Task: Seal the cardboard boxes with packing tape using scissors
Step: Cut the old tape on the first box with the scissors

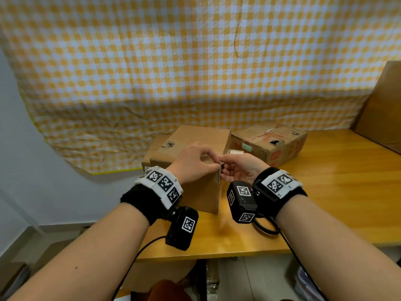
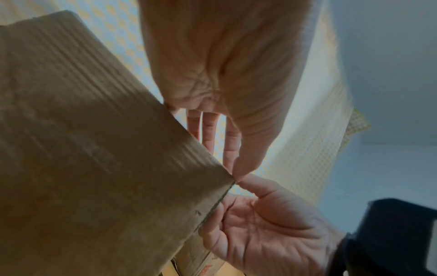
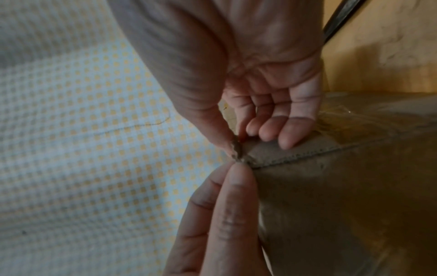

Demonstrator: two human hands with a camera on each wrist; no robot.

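The box [image 1: 201, 166] stood on the wooden surface [image 1: 325, 192], near its front edge, between the two hands. Both hands met at the box's upper near corner. The left hand [image 1: 193, 161] lay over the top, thumb and forefinger pinching a small crumpled scrap [image 3: 236, 148] right at that corner, the other fingers [image 3: 287, 130] loosely curled with their tips resting on the top face. The right hand [image 1: 236, 168] came in from the right side of the box, palm turned up, thumb and forefinger pinched together at the same corner, touching the left fingertips; whether it held the scrap or only the cardboard edge could not be told. In the left wrist view the box's ribbed side [image 2: 94, 149] filled the frame, its corner edge running down past the right palm [image 2: 267, 229].

The box stood taller than wide, one vertical edge turned toward the person. A second, worn box [image 1: 271, 144] lay behind to the right, a flatter one [image 1: 154, 148] behind to the left. A yellow checked cloth [image 1: 173, 61] hung at the back.
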